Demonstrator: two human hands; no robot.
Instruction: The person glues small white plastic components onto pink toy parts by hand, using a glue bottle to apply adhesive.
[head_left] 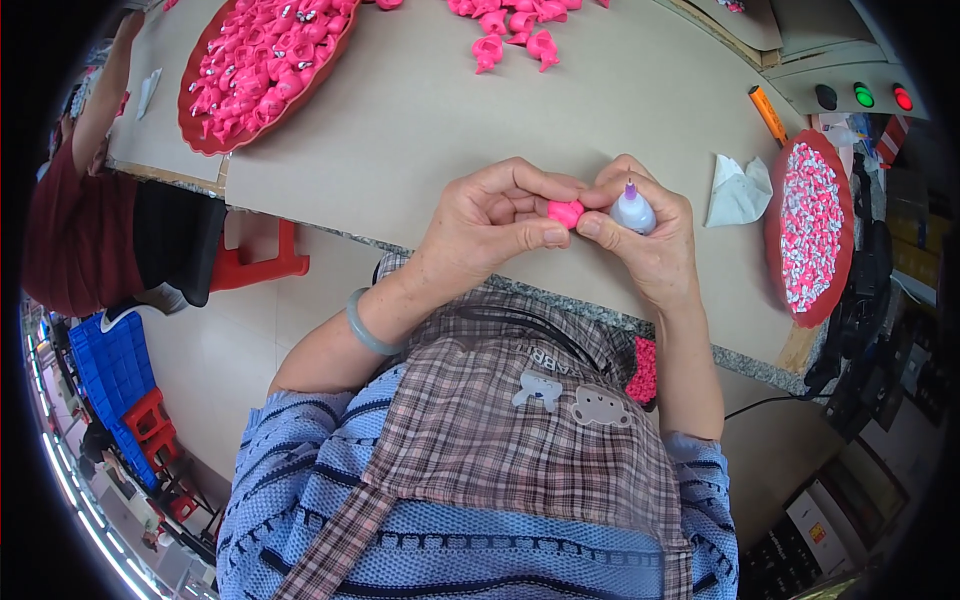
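Observation:
Above the near edge of the table, my left hand (485, 215) pinches a small, rounded bright pink plastic piece (566, 214) between thumb and fingers. My right hand (662, 235) is closed around a small whitish squeeze bottle (632, 214), whose purple cap and thin needle tip point up. The right thumb and forefinger also reach the pink piece and touch its right side. Which detail of the piece faces my fingers is hidden.
A red scalloped tray (218, 147) heaped with pink figures is at the far left. Loose pink figures (488, 52) lie at the back. To the right are a crumpled white tissue (738, 192), an orange marker (768, 115) and a red tray (846, 240) of small pink-and-white parts. A person (75, 235) works at left.

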